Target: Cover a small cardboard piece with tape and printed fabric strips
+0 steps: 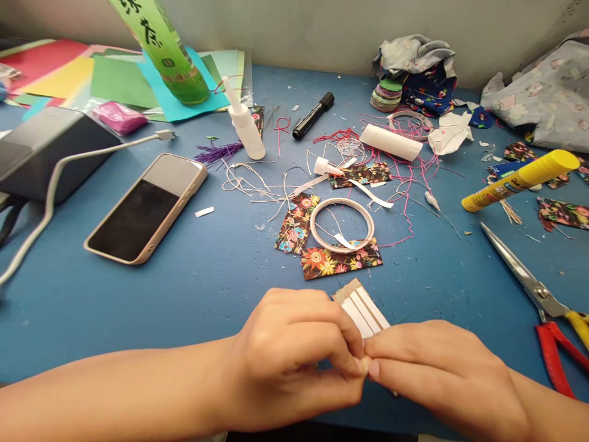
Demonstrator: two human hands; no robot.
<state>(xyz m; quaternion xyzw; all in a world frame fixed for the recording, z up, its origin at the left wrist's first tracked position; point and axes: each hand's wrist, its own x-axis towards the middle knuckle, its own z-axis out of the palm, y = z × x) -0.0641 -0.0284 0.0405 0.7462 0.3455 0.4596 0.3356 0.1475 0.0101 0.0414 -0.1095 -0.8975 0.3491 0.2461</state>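
Note:
A small piece of cardboard [361, 307] with white strips of tape along it sticks out from between my hands at the front of the table. My right hand [442, 368] lies over its near part, fingers pressed together on it. My left hand [299, 356] is closed in a pinch, its thumb and fingertips meeting the tips of the right hand at the cardboard's edge. What sits in that pinch is hidden. Just beyond, a roll of white tape [314, 224] rests on two flowered fabric-covered pieces [343, 265].
Scissors [543, 294] lie open at the right, below a yellow glue stick [519, 181]. A phone [147, 209], a white glue bottle [248, 132], a black marker [313, 115] and tangled threads [407, 215] spread across the table. A green bottle [172, 61] stands at the back left.

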